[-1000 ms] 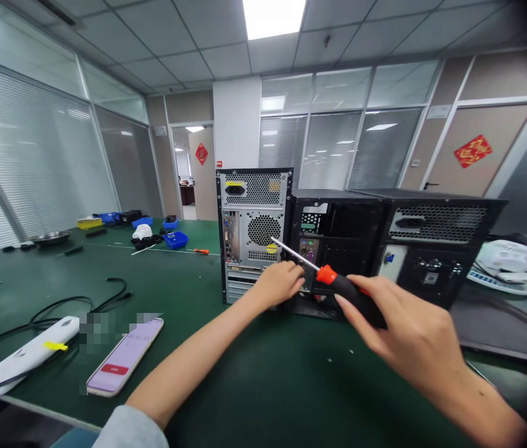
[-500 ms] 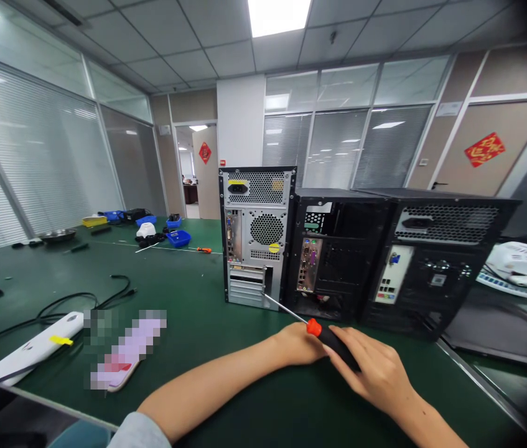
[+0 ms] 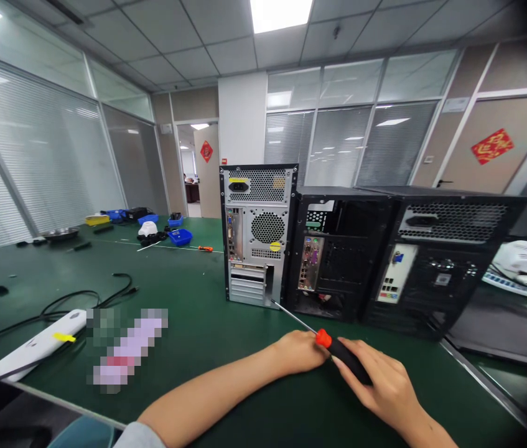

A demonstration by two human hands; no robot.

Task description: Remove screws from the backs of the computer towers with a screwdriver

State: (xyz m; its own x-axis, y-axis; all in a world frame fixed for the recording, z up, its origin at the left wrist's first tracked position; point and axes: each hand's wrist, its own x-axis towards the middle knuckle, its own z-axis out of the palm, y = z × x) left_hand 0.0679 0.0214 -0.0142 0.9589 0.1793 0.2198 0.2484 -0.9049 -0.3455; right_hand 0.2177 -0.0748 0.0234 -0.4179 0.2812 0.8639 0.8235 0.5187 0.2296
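My right hand (image 3: pixel 384 389) grips the black handle of a screwdriver (image 3: pixel 338 351) with an orange collar. Its thin metal shaft points up-left, and the tip lies near the bottom corner of the silver computer case (image 3: pixel 256 233). My left hand (image 3: pixel 298 351) rests on the green mat right beside the orange collar, fingers curled; whether it pinches anything I cannot make out. Two black computer cases (image 3: pixel 342 249) (image 3: pixel 445 255) stand to the right of the silver one, all showing their rear panels.
A white power strip (image 3: pixel 34 345) with black cables and a blurred phone (image 3: pixel 127 348) lie at the left. Blue bins (image 3: pixel 179 236), a metal dish and small tools sit far back left. White devices (image 3: pixel 524 264) lie at the far right beyond the table's edge.
Both hands came down from the cases' rear panels to the mat in front of them, bringing the screwdriver along; its tip dropped from the silver case's fan grille to near its base.
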